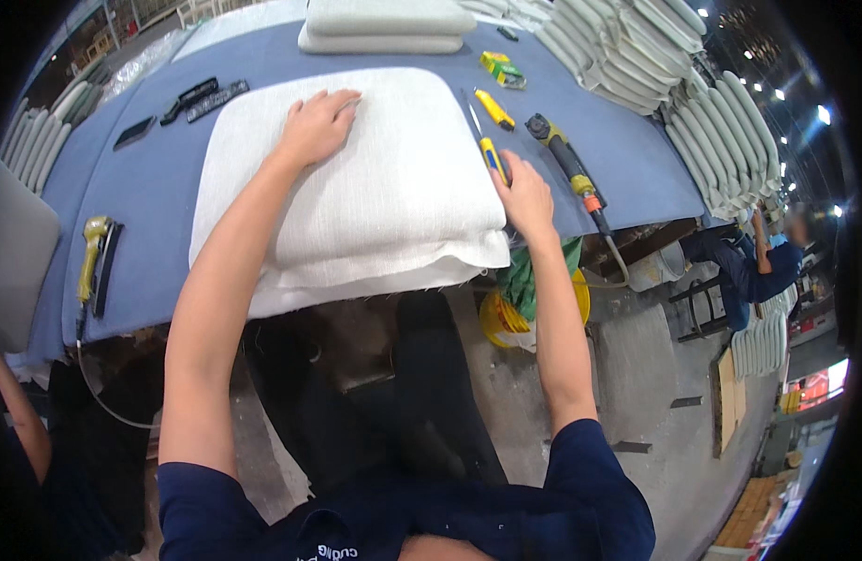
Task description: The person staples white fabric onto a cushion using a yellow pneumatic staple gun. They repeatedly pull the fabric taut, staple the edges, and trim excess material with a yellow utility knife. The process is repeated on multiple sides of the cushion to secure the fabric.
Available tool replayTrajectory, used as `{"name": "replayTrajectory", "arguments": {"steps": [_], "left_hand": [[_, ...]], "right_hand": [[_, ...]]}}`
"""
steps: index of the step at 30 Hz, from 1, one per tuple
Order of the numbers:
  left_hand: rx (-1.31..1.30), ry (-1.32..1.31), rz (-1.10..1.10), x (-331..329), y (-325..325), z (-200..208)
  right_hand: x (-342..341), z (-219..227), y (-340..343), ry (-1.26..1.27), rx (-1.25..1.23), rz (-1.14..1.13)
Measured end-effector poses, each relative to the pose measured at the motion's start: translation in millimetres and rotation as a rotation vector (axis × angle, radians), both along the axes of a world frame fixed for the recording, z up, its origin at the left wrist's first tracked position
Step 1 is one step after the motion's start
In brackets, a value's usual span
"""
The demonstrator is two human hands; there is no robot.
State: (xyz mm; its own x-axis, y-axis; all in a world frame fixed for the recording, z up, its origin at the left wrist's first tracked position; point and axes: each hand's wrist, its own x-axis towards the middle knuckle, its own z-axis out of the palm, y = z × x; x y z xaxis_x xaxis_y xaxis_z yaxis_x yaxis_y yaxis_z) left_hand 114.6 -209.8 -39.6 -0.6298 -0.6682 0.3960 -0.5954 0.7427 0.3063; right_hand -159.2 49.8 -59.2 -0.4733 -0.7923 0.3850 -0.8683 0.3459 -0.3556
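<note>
A pale, fabric-covered seat cushion [384, 178] lies before me on the blue padded table, its loose cloth edge frayed along the near side. On its upper surface rests my left hand [318, 128], fingers spread; a small greyish spot shows by the thumb and index finger, too small to make out. At the cushion's right edge my right hand [528, 194] is closed around the handle end of a screwdriver [490, 152] with a yellow and blue handle. The screwdriver's thin shaft points away from me. Just beyond it lies a yellow utility knife [494, 109].
A yellow-black air tool [566, 159] with a hose lies right; a staple gun [94, 252] lies left. Stacked cushions [618, 51] stand at the far right. A phone [134, 133] and small green box [502, 70] are on the table [159, 196]. A yellow bucket [506, 323] stands below.
</note>
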Motion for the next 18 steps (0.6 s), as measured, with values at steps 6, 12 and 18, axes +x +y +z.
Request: {"name": "replayTrajectory", "arguments": {"steps": [6, 12, 18], "left_hand": [[-0.17, -0.032, 0.012, -2.9, -3.6, -21.8], [0.076, 0.128, -0.076, -7.7, 8.6, -7.0], [0.012, 0.14, -0.112, -6.7, 2.4, -10.3]], "right_hand": [[20.9, 48.2, 24.3, 0.061, -0.126, -0.051], [70.3, 120.2, 104.6, -0.297, -1.446, 0.079], [111.3, 125.0, 191.6, -0.751, -1.473, 0.875]]}}
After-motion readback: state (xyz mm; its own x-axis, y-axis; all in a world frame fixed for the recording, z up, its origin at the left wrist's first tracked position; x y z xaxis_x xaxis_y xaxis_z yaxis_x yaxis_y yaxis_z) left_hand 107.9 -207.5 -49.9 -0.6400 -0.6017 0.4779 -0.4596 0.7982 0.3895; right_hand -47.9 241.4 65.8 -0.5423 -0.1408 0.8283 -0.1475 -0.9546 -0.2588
